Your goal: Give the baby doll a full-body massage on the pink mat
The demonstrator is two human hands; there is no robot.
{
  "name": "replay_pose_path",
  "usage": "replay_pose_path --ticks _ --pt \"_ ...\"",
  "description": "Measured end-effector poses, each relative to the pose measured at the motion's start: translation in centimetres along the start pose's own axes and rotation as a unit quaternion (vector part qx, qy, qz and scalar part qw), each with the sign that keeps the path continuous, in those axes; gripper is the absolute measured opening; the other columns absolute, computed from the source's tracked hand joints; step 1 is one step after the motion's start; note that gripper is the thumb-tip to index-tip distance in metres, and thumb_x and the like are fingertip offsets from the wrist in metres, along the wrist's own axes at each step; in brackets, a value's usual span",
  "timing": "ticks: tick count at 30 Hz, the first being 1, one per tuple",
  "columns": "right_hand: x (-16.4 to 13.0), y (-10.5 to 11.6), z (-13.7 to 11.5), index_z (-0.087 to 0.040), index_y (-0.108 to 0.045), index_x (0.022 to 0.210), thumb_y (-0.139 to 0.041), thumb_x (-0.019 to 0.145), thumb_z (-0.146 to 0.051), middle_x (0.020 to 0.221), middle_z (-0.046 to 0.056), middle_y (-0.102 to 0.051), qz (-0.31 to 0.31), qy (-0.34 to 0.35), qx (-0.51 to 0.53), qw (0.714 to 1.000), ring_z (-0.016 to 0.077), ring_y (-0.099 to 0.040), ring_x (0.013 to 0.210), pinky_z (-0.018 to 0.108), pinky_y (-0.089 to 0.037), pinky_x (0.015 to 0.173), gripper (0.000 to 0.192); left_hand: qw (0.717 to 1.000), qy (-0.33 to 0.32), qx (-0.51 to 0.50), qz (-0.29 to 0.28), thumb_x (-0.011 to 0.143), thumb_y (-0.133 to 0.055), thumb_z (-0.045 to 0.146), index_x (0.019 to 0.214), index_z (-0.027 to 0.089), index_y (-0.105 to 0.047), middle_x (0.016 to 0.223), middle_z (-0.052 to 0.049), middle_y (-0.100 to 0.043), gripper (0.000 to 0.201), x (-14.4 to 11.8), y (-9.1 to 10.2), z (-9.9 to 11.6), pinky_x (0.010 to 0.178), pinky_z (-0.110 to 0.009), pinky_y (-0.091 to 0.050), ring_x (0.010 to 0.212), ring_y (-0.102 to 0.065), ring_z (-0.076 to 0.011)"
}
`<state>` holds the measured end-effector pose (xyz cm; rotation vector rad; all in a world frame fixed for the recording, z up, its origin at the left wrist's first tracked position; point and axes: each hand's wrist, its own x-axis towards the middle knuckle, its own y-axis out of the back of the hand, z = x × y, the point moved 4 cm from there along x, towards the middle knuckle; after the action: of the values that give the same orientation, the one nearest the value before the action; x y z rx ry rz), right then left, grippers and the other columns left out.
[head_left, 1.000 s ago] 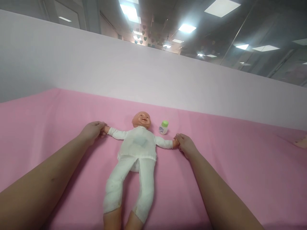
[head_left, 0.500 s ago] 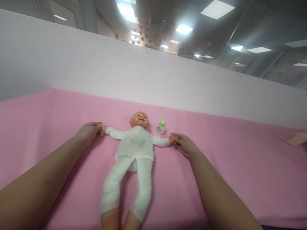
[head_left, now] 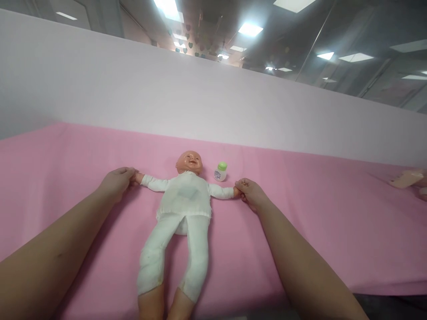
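Observation:
A baby doll [head_left: 185, 195] with a white cloth body lies on its back, its arms spread out to both sides. My left hand [head_left: 120, 181] is closed around the doll's hand on the left of the view. On the other side, my right hand [head_left: 250, 193] grips the doll's other hand between thumb and fingers. My fingers cover most of both doll hands. A small bottle [head_left: 220, 172] with a green cap stands beside the doll's head, apart from my right hand. The doll's feet are cut off by the lower edge of the view.
Pink cloth [head_left: 320, 222] covers the table, and a white partition [head_left: 200, 102] rises behind it with glass above. At the far right edge, part of another person's hand [head_left: 423, 184] shows by a flat beige object [head_left: 405, 179].
The whole view has shifted slightly. Both my hands keep hold of the doll's hands, and its arms stay stretched out. At the far right, more of the beige object shows.

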<state>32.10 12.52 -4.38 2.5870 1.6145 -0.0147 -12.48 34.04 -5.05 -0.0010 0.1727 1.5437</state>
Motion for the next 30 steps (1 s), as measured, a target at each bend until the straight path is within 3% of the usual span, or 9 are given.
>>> replay_pose_path --ticks 4,8,15,18,25,30 --pt "0.6 0.4 0.6 -0.022 -0.055 0.076 -0.070 0.082 -0.053 0.053 -0.006 -0.043 0.025 -0.011 0.003 1.000 0.0076 -0.030 0.042 0.022 -0.021 0.040 0.035 0.998 0.031 -0.046 -0.005 0.071 -0.065 0.015 0.090 0.013 -0.069 0.070 -0.006 -0.065 0.019 -0.4 -0.4 0.4 0.047 -0.023 -0.051 0.051 -0.057 -0.0130" --pt "0.9 0.9 0.9 -0.021 -0.061 0.087 -0.066 0.085 -0.040 0.057 -0.003 -0.050 0.044 -0.024 0.017 0.999 0.0085 -0.034 0.043 0.021 -0.023 0.039 0.020 0.996 0.041 -0.075 -0.012 0.071 -0.063 0.006 0.093 0.011 -0.067 0.072 -0.007 -0.065 0.023 -0.7 -0.6 0.7 0.047 -0.022 -0.052 0.050 -0.058 -0.0118" --pt "0.4 1.5 0.4 -0.021 -0.069 0.102 -0.068 0.081 -0.024 0.080 0.005 -0.063 0.007 -0.038 0.071 0.997 0.0134 -0.052 0.060 0.026 -0.047 0.051 0.022 0.994 0.050 -0.093 -0.011 0.071 -0.063 0.003 0.096 0.012 -0.067 0.076 -0.006 -0.066 0.027 -0.6 -0.6 0.5 0.053 -0.021 -0.056 0.057 -0.061 -0.0121" --pt "0.4 1.6 0.4 -0.021 -0.069 0.102 -0.072 0.078 -0.020 0.087 0.006 -0.065 -0.009 -0.041 0.103 0.994 0.0142 -0.056 0.065 0.027 -0.050 0.055 0.024 0.996 0.031 -0.083 -0.026 0.069 -0.068 0.006 0.099 0.012 -0.068 0.075 -0.006 -0.066 0.031 -0.3 -0.4 0.4 0.053 -0.021 -0.056 0.057 -0.061 -0.0122" --pt "0.0 1.1 0.1 -0.019 -0.064 0.086 -0.084 0.068 -0.026 0.070 -0.001 -0.060 -0.055 -0.039 0.078 0.995 0.0101 -0.049 0.054 0.023 -0.039 0.048 0.028 0.998 0.010 -0.050 -0.045 0.066 -0.079 0.025 0.087 0.013 -0.069 0.069 -0.003 -0.064 0.026 -0.7 -0.3 0.5 0.048 -0.020 -0.048 0.054 -0.057 -0.0114" --pt "-0.3 0.4 -0.2 -0.021 -0.054 0.078 -0.081 0.073 -0.044 0.056 -0.006 -0.050 -0.049 -0.020 0.004 0.999 0.0091 -0.042 0.046 0.022 -0.029 0.043 0.036 0.999 -0.008 -0.004 -0.043 0.070 -0.079 0.039 0.086 0.015 -0.072 0.066 -0.003 -0.063 0.030 -0.5 0.0 0.4 0.040 -0.020 -0.039 0.049 -0.051 -0.0111"
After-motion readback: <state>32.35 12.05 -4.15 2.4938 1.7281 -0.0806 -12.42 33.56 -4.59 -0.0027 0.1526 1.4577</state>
